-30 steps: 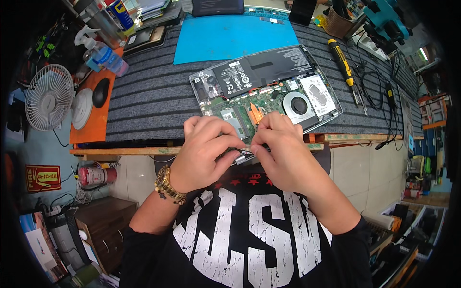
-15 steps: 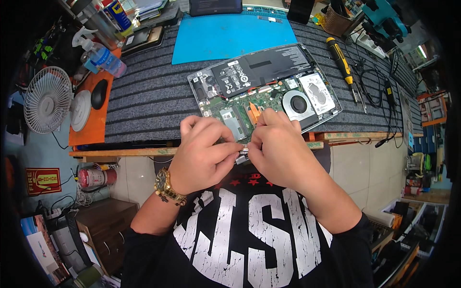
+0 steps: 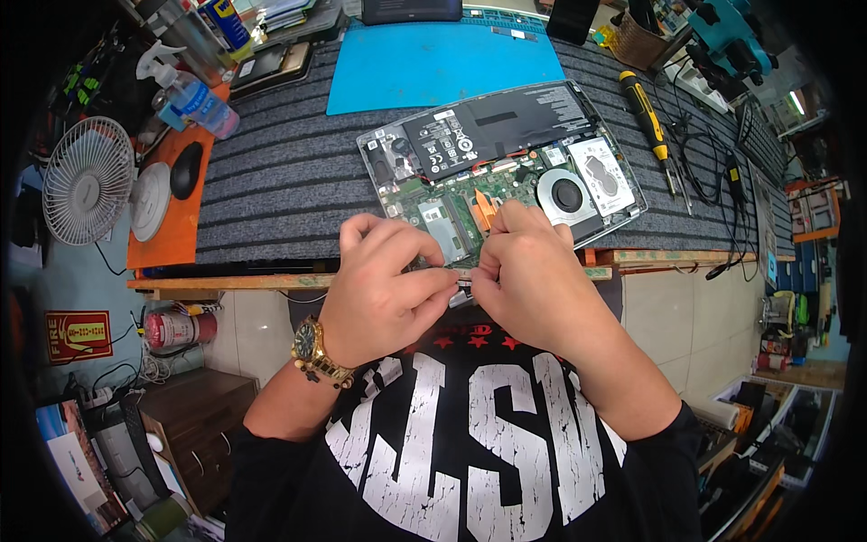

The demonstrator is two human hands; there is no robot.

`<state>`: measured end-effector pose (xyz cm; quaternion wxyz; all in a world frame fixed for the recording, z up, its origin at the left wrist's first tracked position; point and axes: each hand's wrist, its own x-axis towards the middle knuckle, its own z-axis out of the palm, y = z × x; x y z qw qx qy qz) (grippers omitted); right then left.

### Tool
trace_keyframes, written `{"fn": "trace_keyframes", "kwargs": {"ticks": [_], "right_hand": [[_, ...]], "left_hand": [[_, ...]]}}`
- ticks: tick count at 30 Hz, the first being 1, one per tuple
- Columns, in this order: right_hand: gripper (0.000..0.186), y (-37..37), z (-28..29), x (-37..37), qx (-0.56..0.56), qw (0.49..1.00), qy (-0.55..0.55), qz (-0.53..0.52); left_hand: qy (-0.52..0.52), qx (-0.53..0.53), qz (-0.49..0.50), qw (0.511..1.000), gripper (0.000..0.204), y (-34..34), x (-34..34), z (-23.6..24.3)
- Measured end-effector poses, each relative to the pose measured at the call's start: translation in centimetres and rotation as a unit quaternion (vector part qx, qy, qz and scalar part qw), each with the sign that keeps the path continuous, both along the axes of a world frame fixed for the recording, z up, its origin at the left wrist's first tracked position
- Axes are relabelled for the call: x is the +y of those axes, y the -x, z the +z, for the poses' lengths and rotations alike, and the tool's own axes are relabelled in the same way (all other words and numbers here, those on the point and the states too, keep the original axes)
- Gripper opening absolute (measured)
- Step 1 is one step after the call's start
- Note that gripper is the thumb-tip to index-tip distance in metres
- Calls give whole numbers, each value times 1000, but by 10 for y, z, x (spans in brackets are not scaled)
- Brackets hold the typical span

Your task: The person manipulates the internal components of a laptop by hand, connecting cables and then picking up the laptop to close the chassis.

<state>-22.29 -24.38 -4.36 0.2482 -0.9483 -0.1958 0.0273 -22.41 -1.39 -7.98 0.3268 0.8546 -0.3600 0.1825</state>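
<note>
Workbench with grey, dark-striped mat (image 3: pixel 271 212), blue mat (image 3: pixel 433 72) at its far side; desk fan (image 3: pixel 88 185) and spray bottle (image 3: pixel 203 104) at left; yellow-and-black screwdriver (image 3: pixel 643 113) at right; one laptop (image 3: pixel 506 183), underside opened, lying askew on the striped mat, its near edge reaching the bench front under the hands; battery (image 3: pixel 506 126) along its far half; round cooling fan (image 3: pixel 565 193) and silver drive (image 3: pixel 601 172) on its right side. Changes: slight, the laptop keeping its place on the mat and both hands keeping to its near edge; one second ago the left forefinger's tip sat almost against the right fingertips, now a slightly wider gap parts them. Obscured: part of the laptop's near edge, covered by the fingers; a small light-and-dark piece between the two sets of fingertips, too small to identify; bench items toward the rim, dim and bent by the lens. Grip: left hand (image 3: pixel 384 280), gold watch (image 3: pixel 310 341) at wrist, fingers curled, thumb and forefinger drawn near one another beside the small piece; right hand (image 3: pixel 528 275), fingers bent downward, thumb and forefinger tips close together at the same spot; whether either pinches the piece or merely touches it, cannot be told.
</note>
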Motion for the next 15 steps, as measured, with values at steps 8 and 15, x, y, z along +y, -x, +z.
{"fn": "trace_keyframes", "kwargs": {"ticks": [8,15], "right_hand": [[11,-3,2,-4,20,1000,-1,13],[14,-6,2,-5,27,1000,-14,3]], "left_hand": [[-22,-8,-2,1000,16,0,0,2],[-73,-23,-24,997,13,-4,1,8]]}}
